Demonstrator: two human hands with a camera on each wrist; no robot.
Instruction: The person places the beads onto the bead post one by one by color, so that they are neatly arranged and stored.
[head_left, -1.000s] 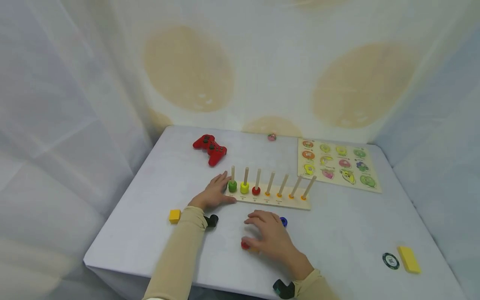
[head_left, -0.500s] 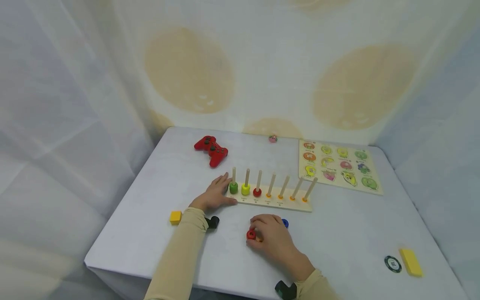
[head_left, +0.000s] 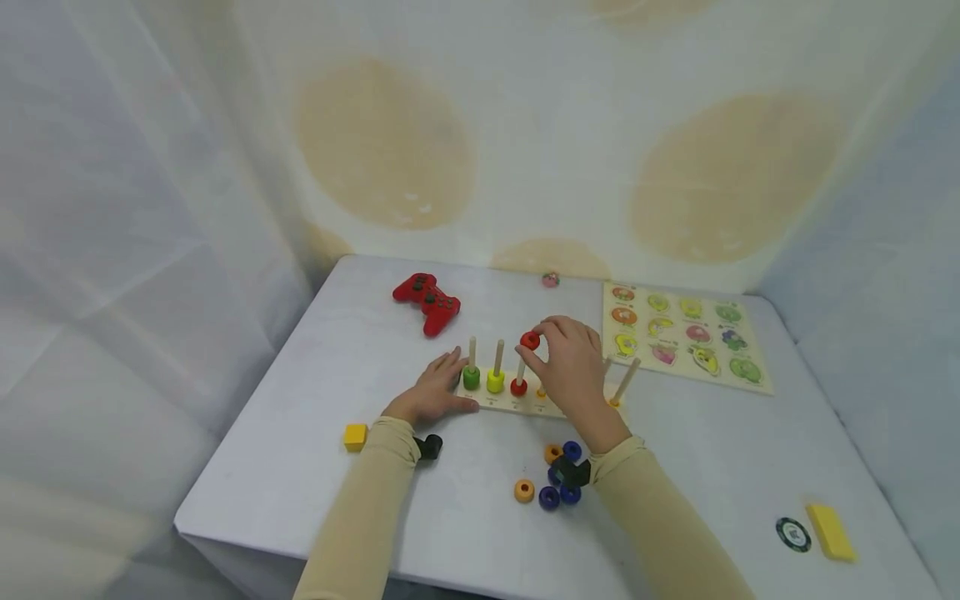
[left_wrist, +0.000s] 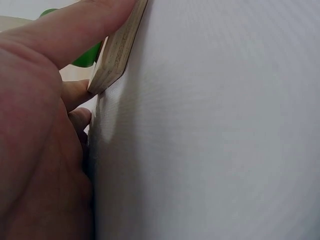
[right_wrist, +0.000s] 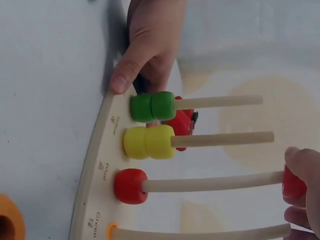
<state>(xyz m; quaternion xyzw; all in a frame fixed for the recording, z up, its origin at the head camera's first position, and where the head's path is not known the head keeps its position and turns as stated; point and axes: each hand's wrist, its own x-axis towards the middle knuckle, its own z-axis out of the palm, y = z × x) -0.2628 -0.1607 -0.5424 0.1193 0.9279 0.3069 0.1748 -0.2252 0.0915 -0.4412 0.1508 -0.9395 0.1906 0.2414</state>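
Observation:
A wooden peg board point(head_left: 501, 401) stands upright-pegged on the white table. Two green beads point(right_wrist: 152, 106) sit on its first peg, two yellow beads point(right_wrist: 149, 141) on the second and one red bead point(right_wrist: 131, 186) on the third. My right hand point(head_left: 576, 367) pinches another red bead point(head_left: 530, 340) between thumb and fingers, right at the top of the third peg. The left hand point(head_left: 431, 395) grips the board's left end, thumb along the front edge and fingers behind. My right hand and wrist hide several pegs in the head view.
Loose orange beads point(head_left: 524, 491) and blue beads point(head_left: 549, 498) lie below my right wrist. A red game controller point(head_left: 427, 303) and a fruit puzzle board point(head_left: 637, 358) are farther back. Yellow blocks point(head_left: 830, 533) lie at both sides, with a round chip point(head_left: 792, 535) at right.
My right hand took hold of a red bead near the front of the table and carried it up to the third peg's top. The left hand stayed on the board's end.

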